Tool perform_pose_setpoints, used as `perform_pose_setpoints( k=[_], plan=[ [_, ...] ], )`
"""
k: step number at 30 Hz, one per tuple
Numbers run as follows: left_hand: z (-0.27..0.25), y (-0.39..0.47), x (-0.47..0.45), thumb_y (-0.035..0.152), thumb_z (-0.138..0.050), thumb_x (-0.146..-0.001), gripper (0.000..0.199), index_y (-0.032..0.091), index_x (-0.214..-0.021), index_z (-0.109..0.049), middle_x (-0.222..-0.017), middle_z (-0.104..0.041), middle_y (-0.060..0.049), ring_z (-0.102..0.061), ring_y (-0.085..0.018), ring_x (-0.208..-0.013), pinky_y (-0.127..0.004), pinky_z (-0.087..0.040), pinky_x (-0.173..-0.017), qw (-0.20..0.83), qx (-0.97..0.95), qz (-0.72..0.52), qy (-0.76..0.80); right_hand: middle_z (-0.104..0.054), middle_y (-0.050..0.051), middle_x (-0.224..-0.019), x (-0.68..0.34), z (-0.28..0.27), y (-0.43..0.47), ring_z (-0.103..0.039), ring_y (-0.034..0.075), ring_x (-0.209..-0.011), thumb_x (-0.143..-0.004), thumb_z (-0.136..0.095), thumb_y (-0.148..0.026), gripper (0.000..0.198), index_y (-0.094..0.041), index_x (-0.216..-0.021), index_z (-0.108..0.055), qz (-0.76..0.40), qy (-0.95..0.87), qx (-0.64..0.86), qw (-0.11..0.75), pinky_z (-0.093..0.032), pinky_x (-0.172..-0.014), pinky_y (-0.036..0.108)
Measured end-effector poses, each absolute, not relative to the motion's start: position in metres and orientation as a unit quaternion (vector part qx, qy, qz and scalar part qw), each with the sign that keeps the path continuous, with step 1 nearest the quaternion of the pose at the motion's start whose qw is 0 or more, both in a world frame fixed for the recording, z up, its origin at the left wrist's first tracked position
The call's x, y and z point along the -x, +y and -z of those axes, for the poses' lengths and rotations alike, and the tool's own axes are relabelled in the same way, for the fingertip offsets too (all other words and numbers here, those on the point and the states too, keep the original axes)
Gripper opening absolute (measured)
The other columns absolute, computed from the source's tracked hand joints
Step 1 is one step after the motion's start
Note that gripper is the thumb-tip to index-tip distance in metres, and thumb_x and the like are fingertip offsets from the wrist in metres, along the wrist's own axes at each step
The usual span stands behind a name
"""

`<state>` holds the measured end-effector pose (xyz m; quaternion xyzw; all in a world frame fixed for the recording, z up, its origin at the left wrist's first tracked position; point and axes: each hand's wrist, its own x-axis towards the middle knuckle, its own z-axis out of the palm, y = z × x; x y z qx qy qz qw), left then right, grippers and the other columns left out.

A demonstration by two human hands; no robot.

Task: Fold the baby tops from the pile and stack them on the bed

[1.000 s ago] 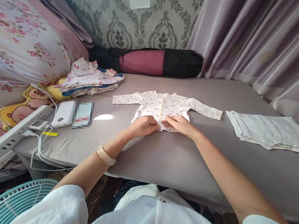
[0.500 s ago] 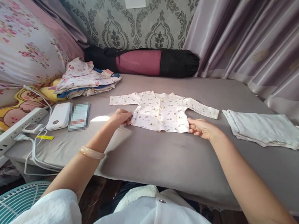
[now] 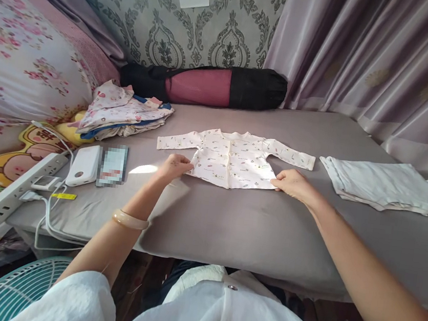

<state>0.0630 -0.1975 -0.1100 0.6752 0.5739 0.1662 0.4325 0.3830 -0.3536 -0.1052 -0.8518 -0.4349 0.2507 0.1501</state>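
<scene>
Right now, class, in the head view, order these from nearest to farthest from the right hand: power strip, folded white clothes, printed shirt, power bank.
1. Printed shirt, held by the right hand
2. Folded white clothes, right side
3. Power bank, left
4. Power strip, far left

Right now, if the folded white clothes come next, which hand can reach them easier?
Probably the right hand: it holds the patterned shirt at the bottom corner nearer the folded white clothes. The left hand holds the opposite corner, farther away.
</scene>
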Motion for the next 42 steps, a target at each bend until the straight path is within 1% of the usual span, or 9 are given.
perform_pose_setpoints(
  k=[5, 10, 15, 18, 21, 25, 32, 37, 42],
  plan=[
    [0.107, -0.205, -0.066, 0.025, -0.061, -0.079, 0.013, 0.019, -0.088, -0.067, -0.084, -0.068, -0.006, -0.062, -0.02, -0.079, -0.025, -0.042, -0.065, 0.201, -0.801, -0.069, 0.56, -0.07, 0.008, -0.082, -0.364, 0.101, -0.358, -0.064, 0.024, -0.081, -0.08, -0.056, -0.026, 0.012, -0.022, -0.08, -0.067, -0.112, -0.522, 0.845, 0.012, -0.038, -0.06, 0.029],
    [0.097, -0.215, -0.071, 0.023, -0.051, -0.088, 0.028, 0.016, -0.113, -0.062, -0.113, -0.064, -0.016, -0.061, -0.03, -0.106, -0.036, -0.047, -0.087, 0.047, -0.848, -0.062, 0.525, -0.066, 0.019, -0.105, -0.349, 0.1, -0.358, -0.062, 0.033, -0.101, -0.089, -0.051, -0.024, 0.022, -0.016, -0.102, -0.066, -0.031, -0.531, 0.847, 0.0, -0.045, -0.08, 0.041],
    [0.107, -0.221, -0.115, 0.03, -0.038, -0.098, 0.036, 0.014, -0.126, -0.055, -0.131, -0.059, -0.017, -0.053, -0.027, -0.125, -0.039, -0.041, -0.105, 0.079, -0.927, -0.135, 0.34, -0.054, 0.02, -0.137, -0.325, 0.112, -0.33, -0.049, 0.033, -0.126, -0.097, -0.039, -0.027, 0.035, -0.014, -0.123, -0.059, 0.021, -0.691, 0.716, 0.09, -0.039, -0.104, 0.048],
    [0.126, -0.225, -0.145, 0.037, -0.036, -0.1, 0.05, 0.011, -0.143, -0.043, -0.154, -0.039, -0.017, -0.027, -0.031, -0.147, -0.047, -0.025, -0.118, 0.103, -0.941, -0.093, 0.309, -0.031, 0.016, -0.159, -0.311, 0.127, -0.309, -0.025, 0.031, -0.147, -0.1, -0.03, -0.029, 0.05, -0.011, -0.145, -0.042, 0.034, -0.708, 0.7, 0.093, -0.022, -0.118, 0.05],
    [0.14, -0.229, -0.158, 0.043, -0.025, -0.102, 0.059, 0.013, -0.152, -0.03, -0.161, -0.027, -0.014, -0.014, -0.031, -0.151, -0.053, -0.014, -0.121, 0.112, -0.932, -0.034, 0.343, -0.022, 0.014, -0.163, -0.306, 0.141, -0.3, -0.017, 0.03, -0.15, -0.1, -0.026, -0.031, 0.057, -0.011, -0.153, -0.032, -0.004, -0.675, 0.736, 0.058, -0.016, -0.12, 0.054],
    [0.138, -0.23, -0.157, 0.047, -0.016, -0.103, 0.063, 0.014, -0.156, -0.022, -0.164, -0.019, -0.011, -0.011, -0.031, -0.152, -0.057, -0.011, -0.121, 0.112, -0.928, 0.011, 0.354, -0.019, 0.011, -0.164, -0.309, 0.15, -0.298, -0.015, 0.03, -0.151, -0.1, -0.022, -0.036, 0.06, -0.016, -0.156, -0.028, -0.036, -0.656, 0.753, 0.037, -0.014, -0.12, 0.057],
    [0.128, -0.235, -0.177, 0.036, -0.024, -0.101, 0.048, 0.015, -0.136, -0.049, -0.152, -0.044, -0.014, -0.034, -0.032, -0.143, -0.059, -0.031, -0.113, 0.085, -0.917, -0.018, 0.39, -0.022, 0.012, -0.163, -0.317, 0.152, -0.281, -0.016, 0.029, -0.151, -0.101, -0.019, -0.037, 0.06, -0.014, -0.155, -0.031, -0.054, -0.649, 0.757, 0.05, -0.014, -0.12, 0.053],
    [0.15, -0.245, -0.187, 0.035, -0.026, -0.1, 0.058, 0.008, -0.151, -0.031, -0.16, -0.028, -0.017, -0.02, -0.035, -0.149, -0.064, -0.019, -0.117, 0.064, -0.903, -0.046, 0.422, -0.02, 0.013, -0.164, -0.328, 0.15, -0.248, -0.016, 0.028, -0.151, -0.101, -0.018, -0.035, 0.061, -0.009, -0.155, -0.029, -0.061, -0.614, 0.785, 0.05, -0.013, -0.122, 0.047],
    [0.158, -0.247, -0.184, 0.035, -0.026, -0.1, 0.059, 0.011, -0.154, -0.029, -0.16, -0.028, -0.015, -0.022, -0.035, -0.149, -0.064, -0.02, -0.117, 0.044, -0.905, -0.061, 0.419, -0.021, 0.014, -0.163, -0.341, 0.152, -0.211, -0.016, 0.03, -0.15, -0.101, -0.021, -0.04, 0.062, -0.01, -0.155, -0.028, -0.047, -0.577, 0.813, 0.062, -0.012, -0.12, 0.05]
  ],
)
